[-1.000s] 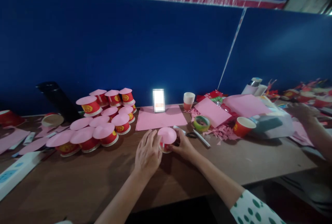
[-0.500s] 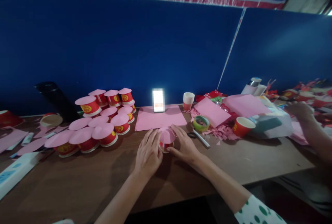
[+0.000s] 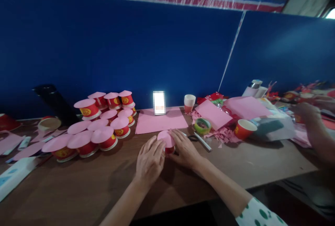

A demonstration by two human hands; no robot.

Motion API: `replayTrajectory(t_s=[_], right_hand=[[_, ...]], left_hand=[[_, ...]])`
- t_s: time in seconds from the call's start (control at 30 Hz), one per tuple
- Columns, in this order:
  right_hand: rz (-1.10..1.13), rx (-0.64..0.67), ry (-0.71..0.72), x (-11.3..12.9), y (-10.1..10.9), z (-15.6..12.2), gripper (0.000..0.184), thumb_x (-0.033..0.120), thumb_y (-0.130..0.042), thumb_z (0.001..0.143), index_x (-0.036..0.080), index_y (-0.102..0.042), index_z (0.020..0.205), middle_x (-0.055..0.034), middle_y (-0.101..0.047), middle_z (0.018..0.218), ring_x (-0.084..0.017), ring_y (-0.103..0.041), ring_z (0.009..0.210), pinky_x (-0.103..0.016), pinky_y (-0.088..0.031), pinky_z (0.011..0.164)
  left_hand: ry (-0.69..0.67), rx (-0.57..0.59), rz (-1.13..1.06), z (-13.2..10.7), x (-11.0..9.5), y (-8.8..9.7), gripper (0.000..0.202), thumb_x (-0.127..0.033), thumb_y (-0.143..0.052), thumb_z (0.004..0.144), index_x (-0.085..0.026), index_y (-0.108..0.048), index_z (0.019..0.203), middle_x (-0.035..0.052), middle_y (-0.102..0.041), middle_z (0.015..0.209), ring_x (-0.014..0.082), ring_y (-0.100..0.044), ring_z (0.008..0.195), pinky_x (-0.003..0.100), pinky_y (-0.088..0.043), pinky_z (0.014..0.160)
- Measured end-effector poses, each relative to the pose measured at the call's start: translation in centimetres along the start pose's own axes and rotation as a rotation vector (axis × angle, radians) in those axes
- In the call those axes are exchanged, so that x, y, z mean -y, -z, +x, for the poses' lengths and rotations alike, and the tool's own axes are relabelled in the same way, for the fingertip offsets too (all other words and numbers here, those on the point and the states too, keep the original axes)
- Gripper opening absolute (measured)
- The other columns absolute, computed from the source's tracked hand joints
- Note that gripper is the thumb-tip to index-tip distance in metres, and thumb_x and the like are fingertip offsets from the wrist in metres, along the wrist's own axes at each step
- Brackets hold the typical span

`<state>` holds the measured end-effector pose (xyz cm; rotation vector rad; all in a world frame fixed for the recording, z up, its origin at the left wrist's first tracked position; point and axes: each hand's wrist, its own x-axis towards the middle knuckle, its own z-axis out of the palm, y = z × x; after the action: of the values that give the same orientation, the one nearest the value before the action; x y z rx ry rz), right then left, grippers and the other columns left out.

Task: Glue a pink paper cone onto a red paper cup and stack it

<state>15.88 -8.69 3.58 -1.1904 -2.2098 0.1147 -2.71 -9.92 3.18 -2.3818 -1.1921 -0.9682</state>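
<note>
Between my hands a short red paper cup (image 3: pixel 170 150) stands upside down on the table, with a round pink paper top (image 3: pixel 164 137) on it. My left hand (image 3: pixel 149 158) grips the left side, fingers slightly bent against the paper top and the cup. From the right, my right hand (image 3: pixel 186 151) presses its fingers on the top's edge, with its thumb low by the cup. Part of the cup is hidden by my fingers. Just behind lies a stack of pink paper sheets (image 3: pixel 159 123).
Several red cups with pink tops (image 3: pixel 104 137) stand at left, by a black bottle (image 3: pixel 54 104) and a white power strip (image 3: pixel 18 173). A bright screen (image 3: pixel 159 103) stands behind. At right are green tape (image 3: pixel 202 126), a white pen (image 3: pixel 203 141), a red cup (image 3: pixel 245 129) and a co-worker's hand (image 3: pixel 306 112).
My fingers have shifted a little on the pink top, which now sits slightly left and looks flatter. The view has moved slightly. The co-worker's hand has moved a little.
</note>
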Motion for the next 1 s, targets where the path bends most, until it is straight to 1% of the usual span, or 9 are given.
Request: replayTrajectory(t_s=[0.17, 0.3, 0.37, 0.47, 0.53, 0.6, 0.73, 0.83, 1.0], right_hand=[[-0.024, -0.008, 0.009, 0.0, -0.1, 0.0, 0.079, 0.032, -0.064, 0.07, 0.011, -0.029, 0.137, -0.0155, -0.035, 0.14, -0.028, -0.028, 0.132, -0.046, -0.029, 0.108], [-0.069, -0.089, 0.035, 0.7, 0.2, -0.6, 0.077, 0.032, -0.06, 0.075, 0.009, -0.024, 0.139, -0.0166, -0.032, 0.142, -0.028, -0.027, 0.132, -0.047, -0.032, 0.106], [-0.113, -0.114, 0.077, 1.3, 0.5, -1.1, 0.068, 0.031, -0.057, 0.079, 0.012, -0.029, 0.138, -0.0143, -0.036, 0.141, -0.028, -0.028, 0.131, -0.047, -0.032, 0.106], [-0.168, -0.123, 0.134, 2.2, 0.8, -1.9, 0.051, 0.027, -0.054, 0.083, 0.018, -0.042, 0.132, -0.0088, -0.049, 0.131, -0.026, -0.037, 0.125, -0.044, -0.036, 0.103], [-0.18, -0.125, 0.137, 2.6, 0.9, -2.1, 0.043, 0.025, -0.054, 0.083, 0.021, -0.048, 0.126, -0.0069, -0.056, 0.122, -0.025, -0.043, 0.117, -0.041, -0.039, 0.1], [-0.181, -0.123, 0.132, 2.8, 0.8, -2.2, 0.039, 0.022, -0.054, 0.083, 0.021, -0.052, 0.122, -0.0066, -0.058, 0.118, -0.023, -0.046, 0.112, -0.04, -0.04, 0.099], [-0.183, -0.134, 0.126, 2.7, 0.5, -1.9, 0.035, 0.019, -0.053, 0.082, 0.02, -0.055, 0.117, -0.0066, -0.058, 0.115, -0.023, -0.046, 0.11, -0.039, -0.041, 0.097], [-0.186, -0.136, 0.13, 2.7, 0.4, -1.9, 0.038, 0.017, -0.054, 0.08, 0.02, -0.054, 0.118, -0.007, -0.058, 0.116, -0.024, -0.046, 0.111, -0.04, -0.041, 0.097], [-0.177, -0.155, 0.102, 2.4, 0.5, -2.0, 0.04, 0.022, -0.056, 0.08, 0.018, -0.052, 0.12, -0.0082, -0.057, 0.115, -0.023, -0.047, 0.109, -0.04, -0.04, 0.097]], left_hand=[[-0.004, 0.022, 0.011, 0.3, -0.1, 0.2, 0.039, -0.012, -0.05, 0.077, -0.017, -0.055, 0.115, 0.0062, -0.061, 0.116, 0.0256, -0.046, 0.117, 0.04, -0.04, 0.096], [0.004, 0.028, 0.025, 0.4, -0.1, 0.3, 0.035, -0.014, -0.049, 0.078, -0.017, -0.057, 0.112, 0.0067, -0.062, 0.115, 0.0265, -0.047, 0.116, 0.042, -0.041, 0.095], [0.005, 0.021, 0.024, 0.5, -0.1, 0.3, 0.035, -0.011, -0.048, 0.077, -0.016, -0.058, 0.111, 0.0074, -0.063, 0.114, 0.0264, -0.047, 0.116, 0.041, -0.041, 0.095], [0.0, 0.018, 0.02, 0.5, -0.2, 0.3, 0.039, -0.007, -0.047, 0.075, -0.015, -0.057, 0.112, 0.0075, -0.063, 0.114, 0.0261, -0.047, 0.116, 0.041, -0.04, 0.096], [0.005, 0.03, 0.017, 0.5, -0.2, 0.3, 0.04, -0.008, -0.047, 0.075, -0.016, -0.056, 0.114, 0.0065, -0.062, 0.116, 0.0259, -0.046, 0.117, 0.04, -0.04, 0.096], [0.017, 0.037, 0.017, 0.5, -0.3, 0.4, 0.04, -0.009, -0.048, 0.076, -0.018, -0.056, 0.114, 0.0054, -0.062, 0.116, 0.0256, -0.046, 0.116, 0.039, -0.04, 0.095], [0.032, 0.034, 0.024, 0.7, -0.4, 0.4, 0.037, -0.011, -0.048, 0.077, -0.018, -0.057, 0.112, 0.0048, -0.063, 0.114, 0.0249, -0.048, 0.115, 0.039, -0.04, 0.094], [0.037, 0.043, 0.022, 0.7, -0.4, 0.5, 0.037, -0.011, -0.048, 0.077, -0.019, -0.057, 0.112, 0.005, -0.062, 0.115, 0.0244, -0.048, 0.114, 0.038, -0.04, 0.094], [0.029, 0.03, 0.023, 0.6, -0.3, 0.3, 0.038, -0.011, -0.048, 0.077, -0.017, -0.056, 0.113, 0.006, -0.062, 0.115, 0.0241, -0.048, 0.114, 0.038, -0.04, 0.095]])
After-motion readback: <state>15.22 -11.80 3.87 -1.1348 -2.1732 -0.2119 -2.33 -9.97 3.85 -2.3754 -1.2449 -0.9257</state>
